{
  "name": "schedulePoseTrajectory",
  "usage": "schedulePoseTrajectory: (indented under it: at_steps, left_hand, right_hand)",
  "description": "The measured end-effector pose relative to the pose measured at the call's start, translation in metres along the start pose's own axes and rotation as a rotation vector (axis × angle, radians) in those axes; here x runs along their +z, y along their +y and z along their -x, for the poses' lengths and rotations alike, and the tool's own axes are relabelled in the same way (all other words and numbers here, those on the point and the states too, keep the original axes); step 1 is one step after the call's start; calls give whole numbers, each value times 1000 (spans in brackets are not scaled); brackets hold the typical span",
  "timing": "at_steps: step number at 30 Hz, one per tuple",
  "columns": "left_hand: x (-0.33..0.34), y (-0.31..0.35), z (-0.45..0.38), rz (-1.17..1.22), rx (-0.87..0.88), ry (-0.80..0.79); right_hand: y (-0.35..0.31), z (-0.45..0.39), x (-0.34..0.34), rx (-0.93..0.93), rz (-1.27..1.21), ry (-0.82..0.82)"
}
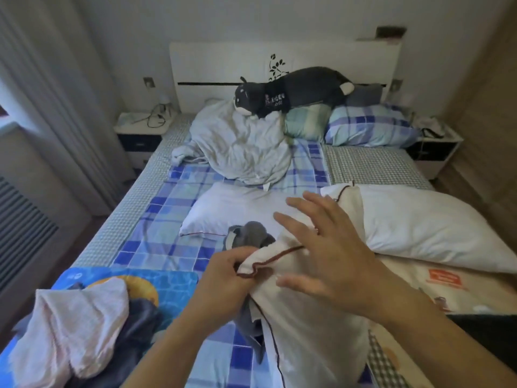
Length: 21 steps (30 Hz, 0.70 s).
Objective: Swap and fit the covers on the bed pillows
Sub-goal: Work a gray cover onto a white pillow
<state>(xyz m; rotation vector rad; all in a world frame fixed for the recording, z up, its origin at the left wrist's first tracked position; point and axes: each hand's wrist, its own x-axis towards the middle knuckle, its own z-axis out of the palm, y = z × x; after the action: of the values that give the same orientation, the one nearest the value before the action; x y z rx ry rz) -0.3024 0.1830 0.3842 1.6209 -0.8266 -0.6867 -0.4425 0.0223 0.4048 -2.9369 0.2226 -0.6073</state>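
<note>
A white pillow with dark red piping [305, 326] lies in front of me on the blue checked bed sheet [167, 208]. My left hand [226, 273] pinches its piped corner edge. Over the same pillow hovers my right hand [327, 247], fingers spread and straight, holding nothing. A grey cloth [249, 236], perhaps a cover, bunches at the pillow's top and hangs below my left hand. A second white pillow [229, 211] lies flat behind it. A third, larger white pillow [428, 225] rests at the right.
A crumpled pale duvet [240, 147] and a dark plush cat [293, 91] sit near the headboard, beside two checked pillows [369, 127]. Pink and dark clothes [72, 326] lie on a blue cushion at the lower left. Nightstands flank the bed.
</note>
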Motion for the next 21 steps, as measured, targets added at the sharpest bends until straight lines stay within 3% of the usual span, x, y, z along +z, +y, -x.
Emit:
schedulePoseTrajectory:
  at_steps: [2,3,6,10,14,19,21]
  left_hand:
    - [0,0,4,30,1,-40]
    - [-3,-1,3,119,-23,-9]
    - [-22,-10,-1,444,-126,150]
    - [-42,-12,-6,356,-159,219]
    - [-52,-6,-17,375,-151,250]
    - [-34,-8,-15,190,-150,292]
    - [-26,-10,-13,45,-140,305]
  right_hand:
    - [15,-10,4,-67,-94,-246]
    - [22,-8,11,-54,-104,-256]
    - [51,10,26,147,-20,-37]
    - [68,8,-2,305,57,204]
    - [36,-7,-26,116,-70,89]
    - [-4,9,46,171,-121,-158]
    - [-8,17,65,160,-127,-86]
